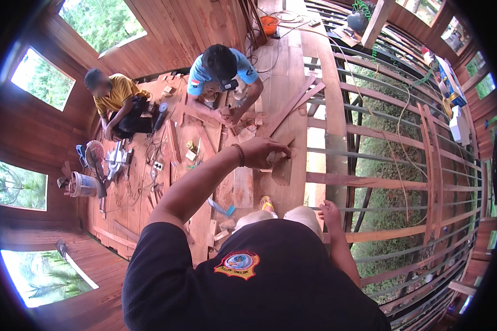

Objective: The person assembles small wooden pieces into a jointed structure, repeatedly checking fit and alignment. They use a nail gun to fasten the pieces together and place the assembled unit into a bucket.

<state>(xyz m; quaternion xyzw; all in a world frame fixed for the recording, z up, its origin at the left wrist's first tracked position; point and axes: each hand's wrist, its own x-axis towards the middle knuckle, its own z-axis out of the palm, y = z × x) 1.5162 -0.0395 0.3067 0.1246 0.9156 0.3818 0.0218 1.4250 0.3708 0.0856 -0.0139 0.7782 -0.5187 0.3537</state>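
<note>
My left hand [262, 153], with a beaded bracelet at the wrist, reaches forward over the planks. Its fingers are closed on the top of a wooden block [281, 172], which stands on the floorboards in front of my knees. Beside my right knee is my right hand [330, 215], held close to the edge of the open joists. Those fingers are curled together, and whatever lies inside them, if anything, is hidden.
To the right, open joists [381, 179] span greenery below. A co-worker in blue [218, 83] crouches ahead over wood pieces; another in yellow [119, 99] sits farther left. Around them lie an angle grinder [160, 115], a circular-bladed saw [96, 154], a bucket [84, 185] and loose boards [292, 105].
</note>
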